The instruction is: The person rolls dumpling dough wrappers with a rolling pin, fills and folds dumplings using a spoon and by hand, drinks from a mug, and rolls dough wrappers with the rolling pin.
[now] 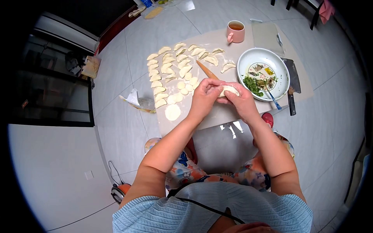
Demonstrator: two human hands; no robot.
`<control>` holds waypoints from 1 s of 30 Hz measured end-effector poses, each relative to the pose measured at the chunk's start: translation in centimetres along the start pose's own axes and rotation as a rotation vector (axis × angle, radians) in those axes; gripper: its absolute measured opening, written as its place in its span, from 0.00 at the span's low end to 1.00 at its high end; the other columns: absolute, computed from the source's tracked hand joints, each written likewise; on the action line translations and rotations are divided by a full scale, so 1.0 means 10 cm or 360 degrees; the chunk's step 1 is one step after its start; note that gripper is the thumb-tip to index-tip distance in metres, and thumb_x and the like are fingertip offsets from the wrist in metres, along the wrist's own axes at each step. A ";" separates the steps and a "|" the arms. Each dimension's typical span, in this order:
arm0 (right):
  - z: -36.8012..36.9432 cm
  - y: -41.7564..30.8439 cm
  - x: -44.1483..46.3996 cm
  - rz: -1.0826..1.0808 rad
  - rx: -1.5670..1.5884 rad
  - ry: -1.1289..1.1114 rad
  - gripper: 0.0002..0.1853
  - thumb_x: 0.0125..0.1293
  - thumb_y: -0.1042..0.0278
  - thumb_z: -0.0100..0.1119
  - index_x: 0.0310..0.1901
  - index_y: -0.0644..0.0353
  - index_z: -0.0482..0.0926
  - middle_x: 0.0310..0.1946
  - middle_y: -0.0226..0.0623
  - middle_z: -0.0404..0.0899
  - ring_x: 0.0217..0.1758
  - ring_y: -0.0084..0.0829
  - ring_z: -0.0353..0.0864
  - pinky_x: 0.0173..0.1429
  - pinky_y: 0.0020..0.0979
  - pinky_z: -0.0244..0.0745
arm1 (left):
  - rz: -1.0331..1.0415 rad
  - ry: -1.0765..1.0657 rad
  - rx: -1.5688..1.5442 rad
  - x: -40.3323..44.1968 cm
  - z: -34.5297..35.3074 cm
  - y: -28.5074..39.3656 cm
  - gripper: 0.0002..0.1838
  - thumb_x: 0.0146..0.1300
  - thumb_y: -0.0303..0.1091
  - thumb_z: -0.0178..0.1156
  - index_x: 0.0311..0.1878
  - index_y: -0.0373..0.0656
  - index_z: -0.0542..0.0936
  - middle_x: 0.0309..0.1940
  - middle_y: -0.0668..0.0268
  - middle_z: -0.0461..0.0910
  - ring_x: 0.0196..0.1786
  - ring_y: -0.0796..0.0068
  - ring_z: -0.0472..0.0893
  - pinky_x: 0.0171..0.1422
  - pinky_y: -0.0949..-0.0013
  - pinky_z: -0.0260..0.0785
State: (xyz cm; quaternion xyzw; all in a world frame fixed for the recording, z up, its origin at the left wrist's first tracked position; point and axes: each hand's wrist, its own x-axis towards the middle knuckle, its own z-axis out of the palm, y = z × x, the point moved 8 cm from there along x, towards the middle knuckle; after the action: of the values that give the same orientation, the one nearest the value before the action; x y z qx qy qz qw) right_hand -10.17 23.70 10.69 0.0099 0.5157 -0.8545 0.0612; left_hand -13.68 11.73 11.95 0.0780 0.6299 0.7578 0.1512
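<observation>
Between my two hands, above the near side of the table, is a pale folded dumpling [228, 91]. My left hand [207, 94] pinches its left end, and my right hand [241, 100] closes on its right side with the thumb along the edge. Just beyond my left hand lies a wooden rolling pin [206, 70], partly hidden by the fingers. To the left are flat dough rounds [178, 97] and a larger rolled wrapper [172, 112]. Rows of folded dumplings [168, 68] cover the table's left side. Right of my hands is a white bowl [285, 73] with green filling and a blue-handled spoon [275, 101].
A cleaver [292, 83] lies beside the bowl, its handle over the table's right side. A pink mug [236, 34] of brownish liquid stands at the back, near a greyish translucent lid [268, 37]. On the floor to the left sits an open bag [136, 100].
</observation>
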 end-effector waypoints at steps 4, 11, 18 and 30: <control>-0.02 -0.09 -0.01 -0.0156 -0.0218 -0.0010 0.19 0.70 0.79 0.52 0.62 0.67 0.71 0.56 0.42 0.75 0.56 0.29 0.79 0.56 0.29 0.83 | -0.0178 -0.0095 0.0074 0.01 -0.02 -0.07 0.11 0.66 0.26 0.62 0.50 0.32 0.80 0.52 0.58 0.81 0.51 0.73 0.81 0.58 0.71 0.74; 0.01 -0.10 -0.02 -0.0141 -0.0233 -0.0025 0.28 0.69 0.81 0.54 0.70 0.65 0.63 0.59 0.42 0.73 0.58 0.29 0.78 0.56 0.29 0.83 | 0.0101 -0.0164 0.0266 0.01 0.00 0.13 0.09 0.63 0.27 0.65 0.44 0.33 0.85 0.50 0.61 0.82 0.51 0.73 0.81 0.58 0.71 0.74; 0.06 -0.11 -0.03 -0.0179 -0.0306 -0.0109 0.34 0.67 0.81 0.57 0.73 0.62 0.58 0.57 0.41 0.75 0.56 0.26 0.77 0.57 0.27 0.81 | 0.0750 -0.0085 0.1021 -0.05 0.02 0.34 0.08 0.61 0.23 0.62 0.42 0.35 0.86 0.48 0.59 0.82 0.57 0.63 0.79 0.63 0.65 0.70; -0.03 -0.06 0.01 -0.0358 -0.0717 -0.0006 0.33 0.66 0.78 0.60 0.72 0.61 0.62 0.51 0.39 0.78 0.53 0.23 0.79 0.53 0.23 0.78 | 0.0725 -0.0219 0.1005 -0.04 0.12 0.31 0.07 0.58 0.24 0.65 0.40 0.40 0.87 0.43 0.64 0.85 0.63 0.64 0.76 0.73 0.55 0.59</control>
State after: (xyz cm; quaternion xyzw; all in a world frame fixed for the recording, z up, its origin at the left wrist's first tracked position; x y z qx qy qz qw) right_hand -10.37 24.25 11.08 -0.0631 0.6910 -0.7194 -0.0327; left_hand -13.39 12.19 15.26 0.3091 0.7869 0.5340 -0.0104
